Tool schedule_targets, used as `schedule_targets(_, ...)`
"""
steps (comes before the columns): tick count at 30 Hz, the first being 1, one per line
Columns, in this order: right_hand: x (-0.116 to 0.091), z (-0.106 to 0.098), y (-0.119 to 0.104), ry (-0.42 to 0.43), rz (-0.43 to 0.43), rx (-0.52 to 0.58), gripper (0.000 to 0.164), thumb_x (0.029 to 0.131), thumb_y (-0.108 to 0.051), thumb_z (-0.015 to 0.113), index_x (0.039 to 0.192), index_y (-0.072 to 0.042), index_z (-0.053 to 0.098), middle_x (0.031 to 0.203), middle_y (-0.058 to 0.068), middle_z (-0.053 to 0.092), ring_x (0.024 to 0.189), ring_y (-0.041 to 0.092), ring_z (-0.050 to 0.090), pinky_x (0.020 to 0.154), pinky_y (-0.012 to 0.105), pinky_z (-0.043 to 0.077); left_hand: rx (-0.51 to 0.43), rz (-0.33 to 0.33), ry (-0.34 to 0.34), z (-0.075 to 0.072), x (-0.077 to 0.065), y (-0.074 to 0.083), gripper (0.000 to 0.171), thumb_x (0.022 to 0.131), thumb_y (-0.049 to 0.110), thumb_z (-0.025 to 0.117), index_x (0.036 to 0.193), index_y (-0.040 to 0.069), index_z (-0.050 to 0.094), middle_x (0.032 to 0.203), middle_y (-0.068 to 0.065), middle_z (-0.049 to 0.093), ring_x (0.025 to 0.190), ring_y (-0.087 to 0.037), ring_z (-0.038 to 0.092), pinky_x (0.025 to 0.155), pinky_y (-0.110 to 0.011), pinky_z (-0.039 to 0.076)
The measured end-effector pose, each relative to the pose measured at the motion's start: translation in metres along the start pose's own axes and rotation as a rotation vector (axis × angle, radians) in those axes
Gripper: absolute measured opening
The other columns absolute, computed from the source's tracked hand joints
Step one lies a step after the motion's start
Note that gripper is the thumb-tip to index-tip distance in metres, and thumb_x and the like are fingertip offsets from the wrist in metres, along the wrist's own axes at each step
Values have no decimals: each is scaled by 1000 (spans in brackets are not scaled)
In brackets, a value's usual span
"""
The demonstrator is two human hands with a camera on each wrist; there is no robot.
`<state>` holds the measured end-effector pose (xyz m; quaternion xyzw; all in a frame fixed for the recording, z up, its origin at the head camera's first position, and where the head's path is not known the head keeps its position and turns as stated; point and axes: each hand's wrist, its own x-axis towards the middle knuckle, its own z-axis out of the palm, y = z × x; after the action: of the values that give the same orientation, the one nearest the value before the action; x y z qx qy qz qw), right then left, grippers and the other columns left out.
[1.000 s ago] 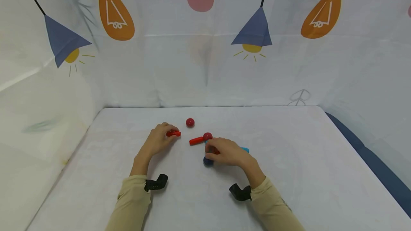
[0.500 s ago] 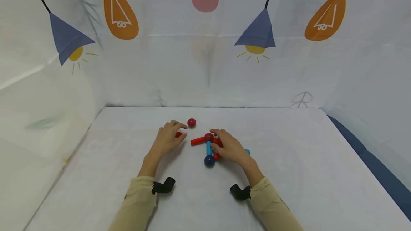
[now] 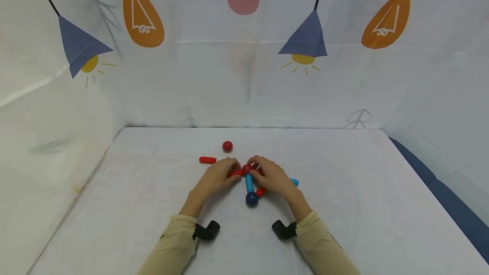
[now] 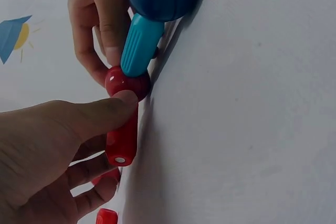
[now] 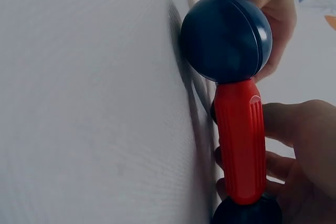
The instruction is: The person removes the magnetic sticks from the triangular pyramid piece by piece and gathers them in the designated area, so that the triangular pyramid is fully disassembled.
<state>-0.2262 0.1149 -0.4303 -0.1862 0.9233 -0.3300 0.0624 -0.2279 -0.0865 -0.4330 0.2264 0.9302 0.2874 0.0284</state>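
My left hand (image 3: 217,177) pinches a red magnetic rod (image 4: 122,140) with thumb and fingers; its bare end shows a silvery spot. The rod's other end meets a red ball (image 3: 246,169), where my right hand (image 3: 272,177) has its fingertips. From that ball a light blue rod (image 3: 249,183) leads to a dark blue ball (image 3: 251,199) nearer me. Another red rod (image 5: 241,140) joins the dark blue ball to a second dark ball (image 5: 247,212), seen low in the right wrist view. Part of the structure is hidden under my right hand; a light blue rod's end (image 3: 294,182) sticks out beyond it.
Left of my hands lies a loose red rod (image 3: 208,160), and behind it a loose red ball (image 3: 227,146). All of it is on a white-covered table (image 3: 114,224). A white printed sheet (image 3: 214,84) hangs behind the far edge.
My left hand has left the loose red rod and moved right and nearer me, taking hold of the rod on the red ball. My right hand has closed in on the red ball; the structure has shifted slightly.
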Motion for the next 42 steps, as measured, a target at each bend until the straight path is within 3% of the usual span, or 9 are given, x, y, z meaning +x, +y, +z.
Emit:
schedule_targets(6,0,1,-2,22,26,-23,26,93,-22,60,119,-20,55,105,-1,64,89,13,59,80,33,52,-2,74,-57,-8,-3,-5,22,84,17,72,104,16,64,92,4,62,84,-10,53,82,-30,50)
schedule_targets(9,-1,-1,-3,21,50,-25,28,93,-23,61,120,-19,55,105,0,64,90,14,59,81,34,52,-17,53,-78,-16,-5,-10,19,84,17,72,102,16,66,92,4,61,84,-10,53,81,-29,49)
schedule_targets(13,-1,-4,-3,-5,84,-49,28,92,-25,61,119,-19,56,99,-2,63,85,13,57,77,31,50,-1,3,-37,-31,-11,-24,19,83,17,72,102,16,68,92,4,62,86,-12,56,82,-31,50)
schedule_targets(20,-2,-10,-1,-31,101,-89,22,90,-27,64,108,-13,62,87,-2,60,77,13,51,70,28,45,13,-57,97,-49,-19,-50,21,79,17,76,98,17,68,92,4,67,88,-15,60,82,-37,49)
schedule_targets(28,-3,-10,1,-91,-3,-86,20,90,-24,64,106,-12,64,85,-3,57,78,12,50,71,26,44,66,-57,78,-48,-20,-60,17,80,20,76,95,18,69,95,2,62,92,-18,56,81,-40,50)
schedule_targets(33,-2,-8,-1,-103,-43,-73,22,91,-25,63,108,-12,64,87,-3,59,78,12,51,71,26,45,71,-76,121,-46,-19,-59,19,79,21,76,96,19,68,94,2,60,93,-18,54,80,-40,49)
schedule_targets(37,-1,-6,-1,-103,-72,-87,22,91,-26,62,109,-13,65,90,-3,60,79,11,51,72,26,45,37,-40,140,-40,-14,-45,22,83,29,72,102,18,66,95,0,61,91,-17,54,78,-37,49)
schedule_targets(39,-1,-6,0,-99,-80,-97,22,91,-27,62,109,-13,65,90,-3,61,79,11,52,72,25,45,-9,2,115,-32,-10,-34,27,86,32,68,108,17,64,99,0,62,91,-16,55,79,-35,50)
schedule_targets(42,-1,-5,1,-94,-100,-101,21,91,-26,62,108,-13,65,92,-3,62,80,10,53,73,26,46,-80,63,18,-18,-5,-18,35,90,33,63,120,16,61,109,0,64,96,-14,57,82,-33,50)
